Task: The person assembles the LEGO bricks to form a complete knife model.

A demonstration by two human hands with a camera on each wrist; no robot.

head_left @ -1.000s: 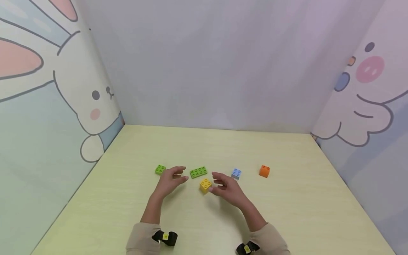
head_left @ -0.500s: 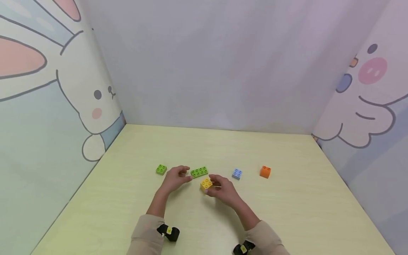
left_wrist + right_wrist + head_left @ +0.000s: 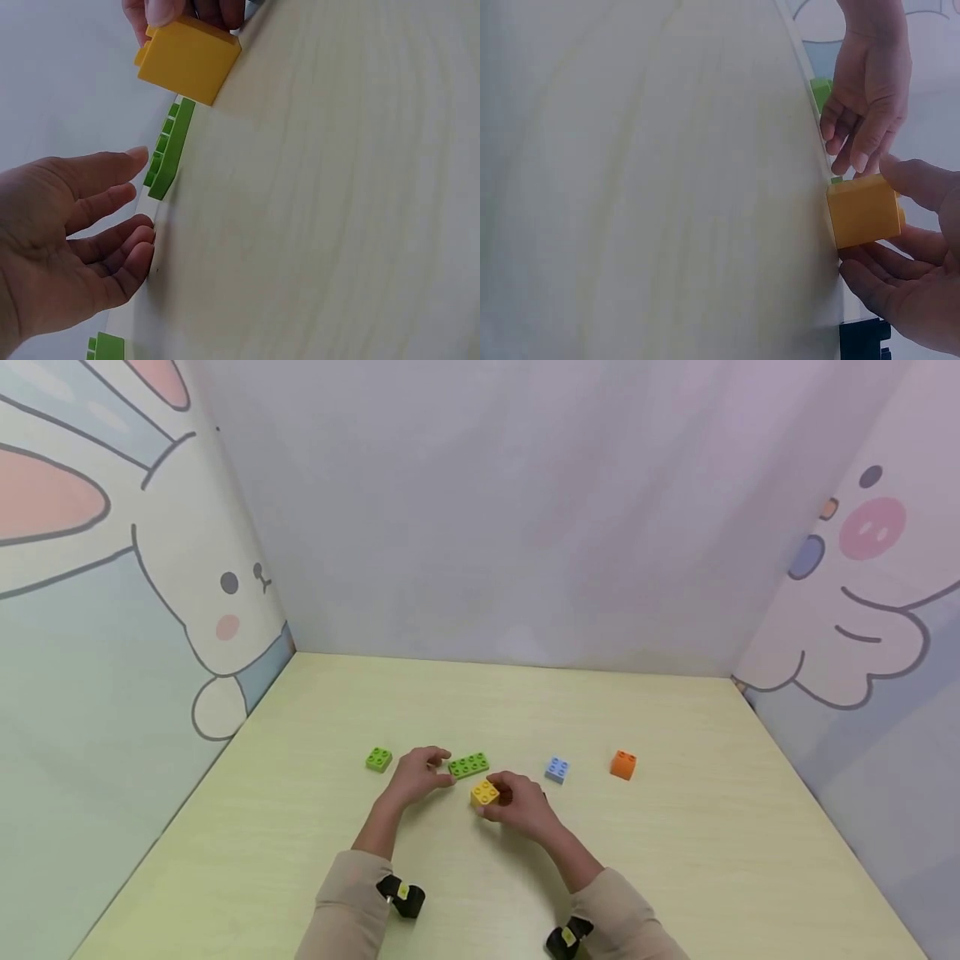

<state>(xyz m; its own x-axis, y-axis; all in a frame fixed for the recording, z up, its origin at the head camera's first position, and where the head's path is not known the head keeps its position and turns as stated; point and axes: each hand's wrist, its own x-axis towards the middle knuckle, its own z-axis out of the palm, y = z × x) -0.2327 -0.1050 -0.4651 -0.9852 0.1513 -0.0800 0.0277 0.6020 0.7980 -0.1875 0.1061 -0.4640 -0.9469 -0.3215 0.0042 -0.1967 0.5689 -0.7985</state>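
Pinching a bright yellow, square plastic brick with studs on top (image 3: 484, 793) between thumb and fingers, my right hand (image 3: 523, 810) has it near the middle of the pale wood-grained counter (image 3: 675, 860), between the left and right edges. I cannot tell whether its base touches the counter. My left hand (image 3: 417, 777) is loosely spread and holds nothing; its thumb tip is just beside a long green plastic brick with two rows of studs (image 3: 468, 765), which lies slightly nearer the far edge. Toward the left edge sits a small square green plastic brick (image 3: 378, 759); toward the right, a light blue plastic brick (image 3: 557, 770), then an orange one (image 3: 623, 765).

As I judge it, uneven pressure from my right thumb and fingers could twist the yellow brick or let it slip. A careless left thumb could knock the long green one askew, since nothing braces it.
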